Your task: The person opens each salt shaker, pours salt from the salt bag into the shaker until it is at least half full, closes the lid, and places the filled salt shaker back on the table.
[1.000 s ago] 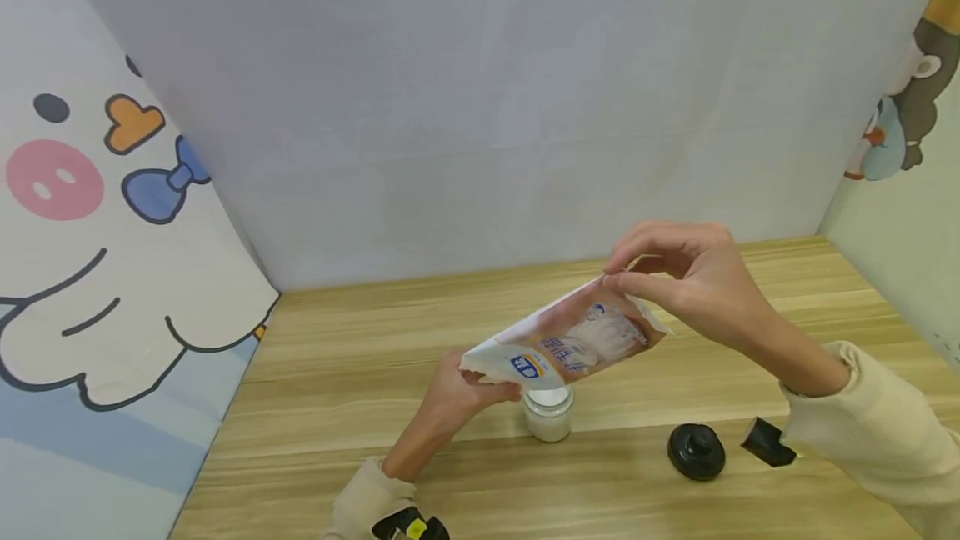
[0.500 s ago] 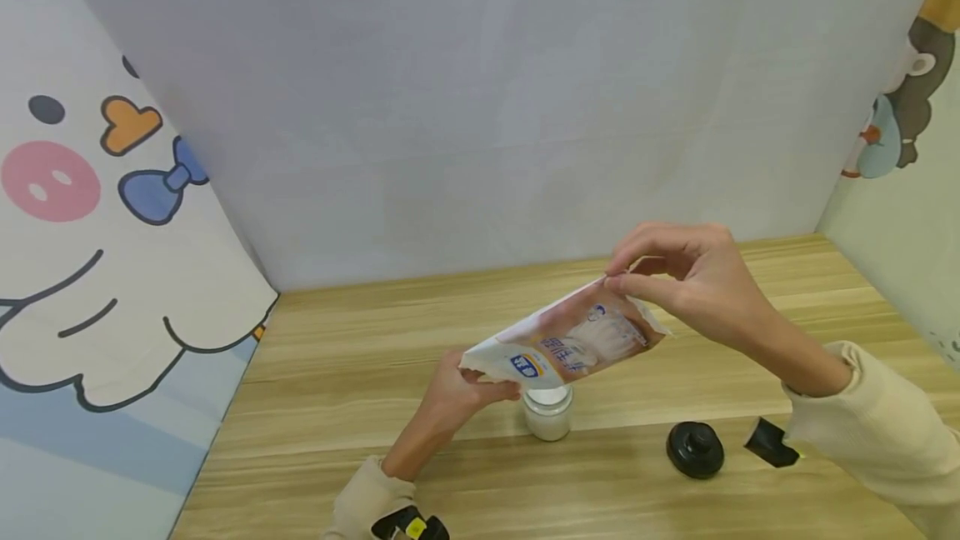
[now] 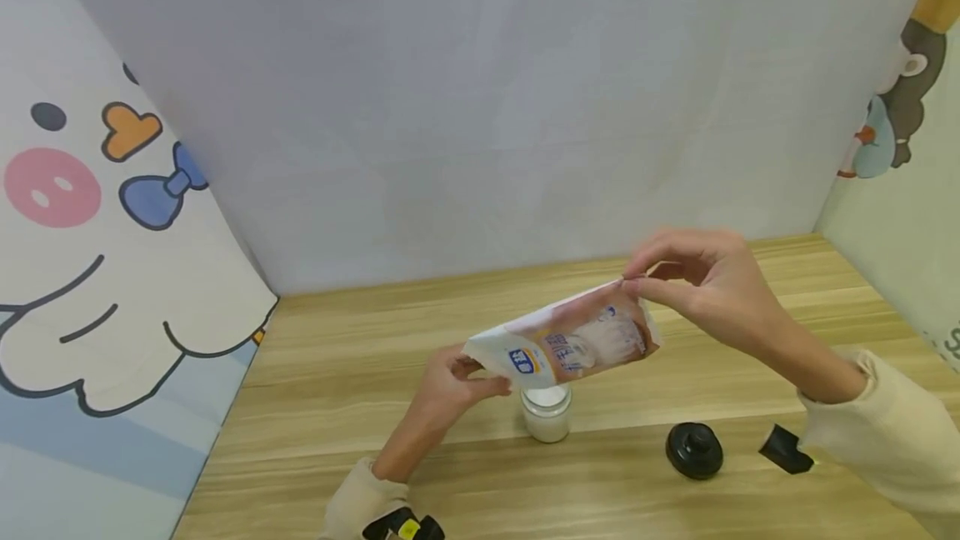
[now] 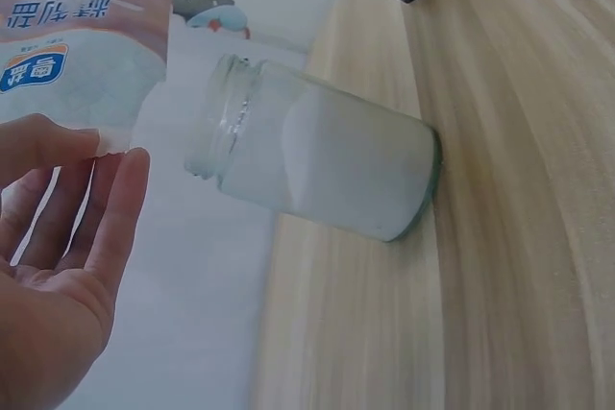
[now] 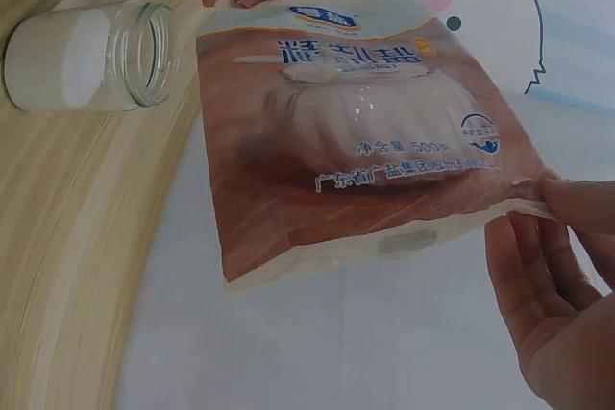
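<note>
A salt bag (image 3: 573, 340), pink-brown and white with a blue logo, hangs tilted between both hands above the table. My left hand (image 3: 442, 394) pinches its lower, white end between thumb and fingers; the left wrist view shows the fingertips (image 4: 130, 165) right at that edge. My right hand (image 3: 712, 286) pinches the raised far corner with thumb and index finger. Under the bag stands an uncapped glass jar (image 3: 547, 423), upright and partly filled with white salt (image 4: 351, 165). In the head view, the bag's lower edge overlaps the jar's mouth.
On the wooden table (image 3: 337, 348), a round black lid (image 3: 694, 450) with a knob lies to the right of the jar. A black wrist device (image 3: 786, 449) sticks out from the right sleeve. A pale cloth wall rises behind; cartoon-printed panels flank both sides.
My right hand has shifted a little to the right with its corner of the bag, and the bag lies slightly flatter. My left hand has moved slightly left. Jar and lid stay put.
</note>
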`<state>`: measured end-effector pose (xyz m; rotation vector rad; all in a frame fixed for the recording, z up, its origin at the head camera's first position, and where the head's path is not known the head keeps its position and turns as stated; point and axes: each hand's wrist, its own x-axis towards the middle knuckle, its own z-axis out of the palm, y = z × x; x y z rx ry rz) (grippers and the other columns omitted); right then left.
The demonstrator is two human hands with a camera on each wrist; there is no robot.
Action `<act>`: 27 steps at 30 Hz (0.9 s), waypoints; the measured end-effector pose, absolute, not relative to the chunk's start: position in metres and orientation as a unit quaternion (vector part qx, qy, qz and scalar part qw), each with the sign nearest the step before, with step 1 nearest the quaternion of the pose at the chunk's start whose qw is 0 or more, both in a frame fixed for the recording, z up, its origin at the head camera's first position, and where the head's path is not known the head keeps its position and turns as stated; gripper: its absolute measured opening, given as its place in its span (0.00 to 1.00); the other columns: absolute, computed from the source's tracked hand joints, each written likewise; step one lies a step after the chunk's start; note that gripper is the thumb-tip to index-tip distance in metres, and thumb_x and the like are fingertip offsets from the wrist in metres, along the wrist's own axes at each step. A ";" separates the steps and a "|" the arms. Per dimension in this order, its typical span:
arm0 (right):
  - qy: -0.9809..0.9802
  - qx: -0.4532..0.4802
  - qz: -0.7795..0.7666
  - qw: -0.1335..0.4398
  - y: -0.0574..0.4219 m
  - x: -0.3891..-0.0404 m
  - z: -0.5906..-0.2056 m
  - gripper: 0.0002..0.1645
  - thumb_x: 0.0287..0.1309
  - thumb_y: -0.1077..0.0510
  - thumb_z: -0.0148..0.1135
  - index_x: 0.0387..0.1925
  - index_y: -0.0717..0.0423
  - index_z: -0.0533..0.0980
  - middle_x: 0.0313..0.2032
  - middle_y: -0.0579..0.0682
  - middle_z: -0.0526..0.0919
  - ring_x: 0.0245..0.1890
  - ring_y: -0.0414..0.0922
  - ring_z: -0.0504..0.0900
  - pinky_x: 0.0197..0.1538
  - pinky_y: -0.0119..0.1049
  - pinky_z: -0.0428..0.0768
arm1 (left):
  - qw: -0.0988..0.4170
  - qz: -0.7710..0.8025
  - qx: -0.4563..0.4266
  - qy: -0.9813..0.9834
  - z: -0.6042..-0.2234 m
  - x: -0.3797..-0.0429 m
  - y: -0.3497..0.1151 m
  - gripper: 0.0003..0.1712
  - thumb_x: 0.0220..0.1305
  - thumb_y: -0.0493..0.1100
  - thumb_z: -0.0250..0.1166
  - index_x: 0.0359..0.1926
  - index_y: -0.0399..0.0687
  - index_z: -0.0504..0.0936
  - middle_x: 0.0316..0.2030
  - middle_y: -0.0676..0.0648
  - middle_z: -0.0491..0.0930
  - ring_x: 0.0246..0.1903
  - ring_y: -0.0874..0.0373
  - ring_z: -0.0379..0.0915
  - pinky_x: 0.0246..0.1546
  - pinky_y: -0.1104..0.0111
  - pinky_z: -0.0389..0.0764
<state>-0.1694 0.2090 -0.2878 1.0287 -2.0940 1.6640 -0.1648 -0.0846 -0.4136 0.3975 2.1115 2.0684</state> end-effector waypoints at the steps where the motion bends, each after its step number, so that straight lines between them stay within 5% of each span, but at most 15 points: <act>1: -0.727 0.351 0.573 0.139 0.212 -0.169 -0.289 0.10 0.47 0.79 0.63 0.30 0.64 0.81 0.33 0.54 0.81 0.35 0.44 0.79 0.37 0.28 0.83 | 0.078 0.692 0.134 0.705 -0.412 -0.165 -0.085 0.21 0.46 0.25 0.68 0.46 0.31 0.80 0.41 0.39 0.82 0.41 0.51 0.78 0.40 0.57 0.84; 11: -0.749 0.277 0.588 0.126 0.234 -0.160 -0.305 0.08 0.49 0.76 0.64 0.31 0.65 0.80 0.33 0.57 0.79 0.32 0.44 0.80 0.37 0.30 0.83 | 0.032 0.722 0.171 0.670 -0.393 -0.167 -0.087 0.13 0.47 0.22 0.66 0.37 0.25 0.76 0.32 0.44 0.79 0.35 0.52 0.78 0.36 0.55 0.85; 27: -0.785 0.198 0.581 0.080 0.250 -0.152 -0.346 0.05 0.56 0.66 0.64 0.35 0.64 0.79 0.34 0.54 0.81 0.29 0.47 0.82 0.35 0.37 0.85 | -0.022 0.693 0.234 0.682 -0.349 -0.168 -0.093 0.13 0.54 0.25 0.65 0.41 0.25 0.75 0.36 0.47 0.78 0.38 0.56 0.76 0.36 0.67 0.84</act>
